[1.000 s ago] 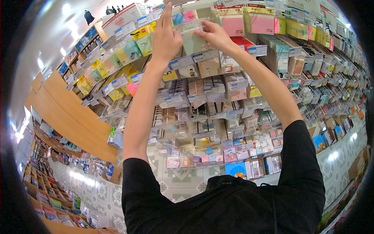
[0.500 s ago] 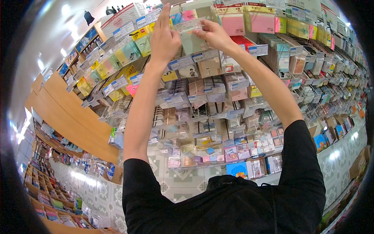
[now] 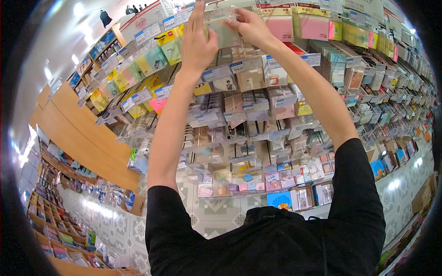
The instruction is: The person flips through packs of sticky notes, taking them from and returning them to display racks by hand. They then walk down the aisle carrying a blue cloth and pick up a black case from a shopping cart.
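At the top of the rack, my right hand (image 3: 251, 28) pinches the right edge of a pale green flat packet (image 3: 223, 32) in clear wrap, which looks like a sticky-note pad. My left hand (image 3: 198, 45) is raised at the packet's left side, fingers stretched upward and thumb apart. Whether its far fingers touch the packet or the hook behind is hidden. Left of that hand hangs a yellow-topped pale green packet (image 3: 171, 49). Pink pads (image 3: 279, 28) in clear wrap hang right of my right hand.
Rows of hooks with price tags (image 3: 215, 73) and wrapped stationery fill the rack below and to the right. Small boxes (image 3: 272, 182) stand on the bottom shelf. A wooden panel (image 3: 87, 133) is on the left, and tiled floor (image 3: 216, 209) shows underneath.
The pale green packet and my right hand have moved slightly up and left, closer to my left hand. Colourful packets behind it are now covered. My left hand has shifted slightly right.
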### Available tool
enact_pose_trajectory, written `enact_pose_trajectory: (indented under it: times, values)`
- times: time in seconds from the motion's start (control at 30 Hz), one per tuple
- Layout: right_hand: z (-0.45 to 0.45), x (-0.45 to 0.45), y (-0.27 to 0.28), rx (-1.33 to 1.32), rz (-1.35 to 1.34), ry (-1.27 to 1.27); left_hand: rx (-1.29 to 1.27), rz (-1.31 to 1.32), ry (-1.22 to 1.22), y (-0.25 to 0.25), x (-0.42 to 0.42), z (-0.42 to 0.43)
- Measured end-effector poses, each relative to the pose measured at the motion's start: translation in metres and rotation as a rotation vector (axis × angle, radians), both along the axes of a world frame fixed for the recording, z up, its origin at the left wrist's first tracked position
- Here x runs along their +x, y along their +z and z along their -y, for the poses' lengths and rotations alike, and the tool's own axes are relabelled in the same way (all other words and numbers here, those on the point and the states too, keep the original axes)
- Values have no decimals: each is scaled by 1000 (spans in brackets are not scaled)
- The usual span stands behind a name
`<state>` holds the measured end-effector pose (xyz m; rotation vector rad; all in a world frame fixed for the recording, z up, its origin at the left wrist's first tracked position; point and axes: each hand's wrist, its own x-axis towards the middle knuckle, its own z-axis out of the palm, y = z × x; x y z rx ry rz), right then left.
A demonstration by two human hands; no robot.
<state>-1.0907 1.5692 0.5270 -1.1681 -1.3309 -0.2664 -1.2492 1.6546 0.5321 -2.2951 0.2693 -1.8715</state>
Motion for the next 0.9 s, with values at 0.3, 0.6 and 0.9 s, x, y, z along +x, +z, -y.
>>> enact_pose_trajectory:
  times: [0.3, 0.6, 0.9]
  values:
    - [-6, -3, 8, -88, -58, -55, -83, -35, -9, 2, -1, -2]
    - [1, -3, 10, -160, -121, -30, 21, 55, -4, -6, 9, -12]
    - [4, -8, 9, -167, -154, 9, -337, 94, -89, -41, 12, -6]
